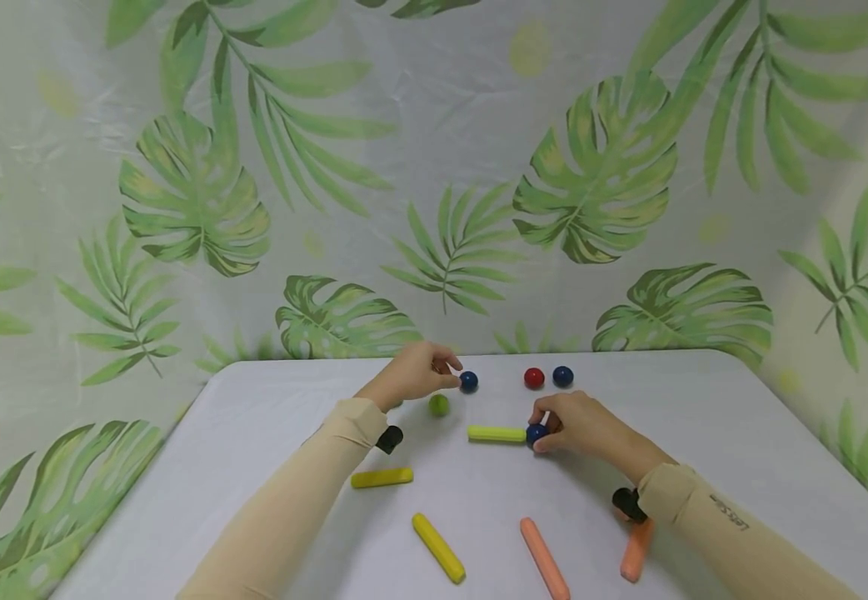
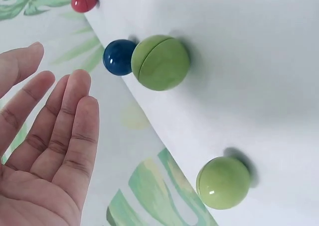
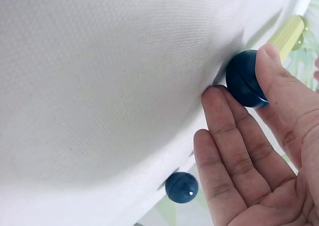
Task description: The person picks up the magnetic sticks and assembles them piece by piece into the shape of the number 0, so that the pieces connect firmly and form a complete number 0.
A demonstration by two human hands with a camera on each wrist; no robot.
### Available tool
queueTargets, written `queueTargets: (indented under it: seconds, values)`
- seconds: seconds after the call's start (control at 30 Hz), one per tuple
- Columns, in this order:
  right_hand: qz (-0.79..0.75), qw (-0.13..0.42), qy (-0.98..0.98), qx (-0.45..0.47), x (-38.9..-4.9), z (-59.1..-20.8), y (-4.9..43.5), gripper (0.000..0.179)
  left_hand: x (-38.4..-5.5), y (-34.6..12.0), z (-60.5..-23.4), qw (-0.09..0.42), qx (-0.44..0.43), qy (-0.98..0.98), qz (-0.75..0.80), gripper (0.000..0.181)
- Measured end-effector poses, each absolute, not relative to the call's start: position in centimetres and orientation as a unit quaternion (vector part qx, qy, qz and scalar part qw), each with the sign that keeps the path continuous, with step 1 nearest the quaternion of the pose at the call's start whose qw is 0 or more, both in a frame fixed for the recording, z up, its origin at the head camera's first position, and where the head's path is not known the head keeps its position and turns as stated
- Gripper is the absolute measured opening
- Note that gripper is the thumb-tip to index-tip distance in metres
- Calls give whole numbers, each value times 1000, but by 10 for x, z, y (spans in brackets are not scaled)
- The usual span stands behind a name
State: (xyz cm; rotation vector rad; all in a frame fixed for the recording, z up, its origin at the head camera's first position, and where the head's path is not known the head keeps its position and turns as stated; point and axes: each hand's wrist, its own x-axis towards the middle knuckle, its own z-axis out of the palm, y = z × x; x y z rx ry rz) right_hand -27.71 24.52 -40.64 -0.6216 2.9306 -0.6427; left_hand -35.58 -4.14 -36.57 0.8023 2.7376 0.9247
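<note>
On the desk, the right hand pinches 1 blue ball at the right end of the crosswise lime stick; the left hand, fingers loose, is just beside another blue ball.

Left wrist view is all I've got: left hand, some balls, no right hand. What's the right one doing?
Observer: The right hand pinches a blue ball between thumb and finger.
Operator: Where's that ball?
Observer: At the right end of a lime stick.
Operator: Other sticks out there?
Observer: Head view shows two yellow sticks and two orange sticks, all nearer the person than the lime one.
</note>
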Motion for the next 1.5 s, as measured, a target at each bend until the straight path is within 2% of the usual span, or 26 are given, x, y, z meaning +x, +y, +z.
queueTargets:
  seconds: [0.17, 0.53, 1.07, 1.5]
  values:
    - [-213, 26, 953, -215, -276, -409, 247, 26, -369, -36, -368, 75, 235, 915, 320, 24]
    - [-214, 35, 955, -201, -276, -407, 246, 27, -390, -20, -385, 96, 175, 913, 357, 35]
    - [-210, 33, 957, -198, -275, -406, 246, 28, -387, -5, -401, 106, 128, 919, 357, 37]
    - [-208, 37, 959, -190, -274, -405, 245, 27, -387, 0, -404, 89, 150, 926, 336, 32]
